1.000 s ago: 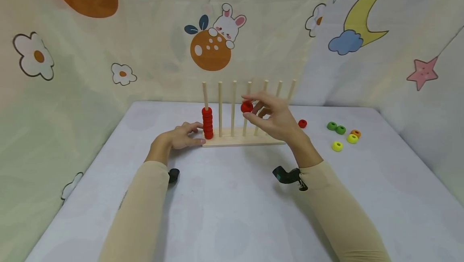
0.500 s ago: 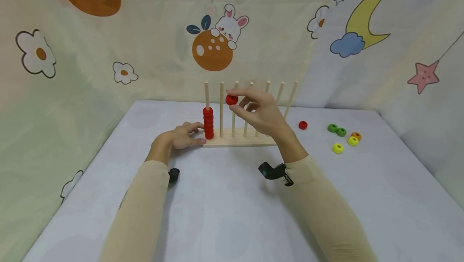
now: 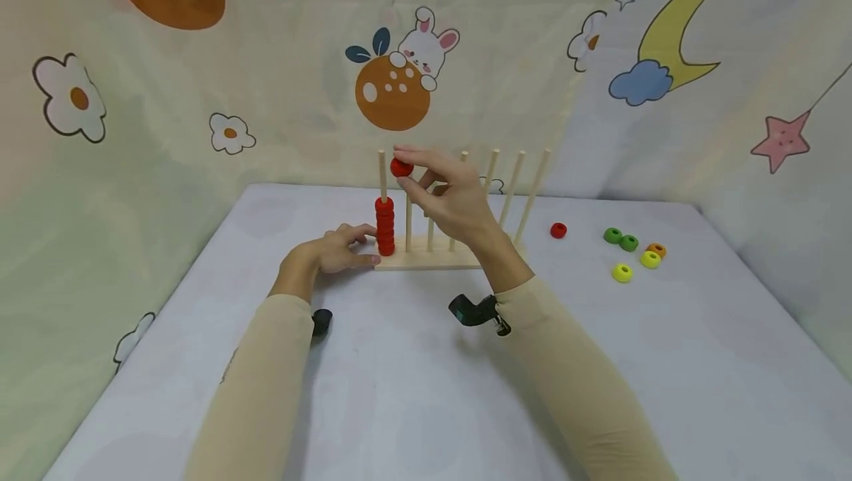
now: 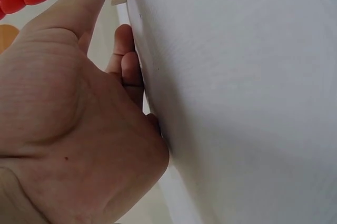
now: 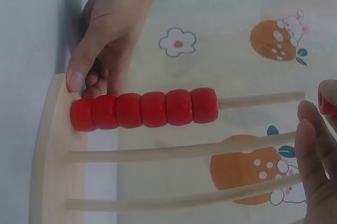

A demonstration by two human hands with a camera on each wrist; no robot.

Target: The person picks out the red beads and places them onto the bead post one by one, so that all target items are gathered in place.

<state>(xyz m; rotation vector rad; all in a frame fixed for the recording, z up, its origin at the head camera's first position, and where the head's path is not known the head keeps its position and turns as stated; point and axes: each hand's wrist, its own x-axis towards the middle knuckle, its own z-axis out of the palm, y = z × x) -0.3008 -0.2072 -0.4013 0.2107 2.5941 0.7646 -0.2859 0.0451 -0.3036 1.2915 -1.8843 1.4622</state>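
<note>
A wooden peg rack (image 3: 433, 260) with several upright pegs stands on the table. Its leftmost peg carries a stack of several red beads (image 3: 384, 226), and bare wood shows above them. My left hand (image 3: 336, 250) grips the rack's left end, thumb at the front edge of the base; in the left wrist view the thumb covers part of that end. Between the thumb and fingertips of my right hand (image 3: 454, 198) a red bead (image 3: 401, 167) is pinched, held near the tops of the two leftmost pegs and apart from the leftmost one. The right hand hides some middle pegs.
One loose red bead (image 3: 558, 230) lies just right of the rack. Farther right on the white table (image 3: 399, 377) are two green beads (image 3: 620, 239), an orange bead (image 3: 657, 249) and two yellow beads (image 3: 622, 272). A patterned cloth (image 3: 293, 74) hangs behind.
My right hand has carried the red bead leftward and upward, from the middle pegs toward the top of the leftmost peg. The left hand stays at the rack's end.
</note>
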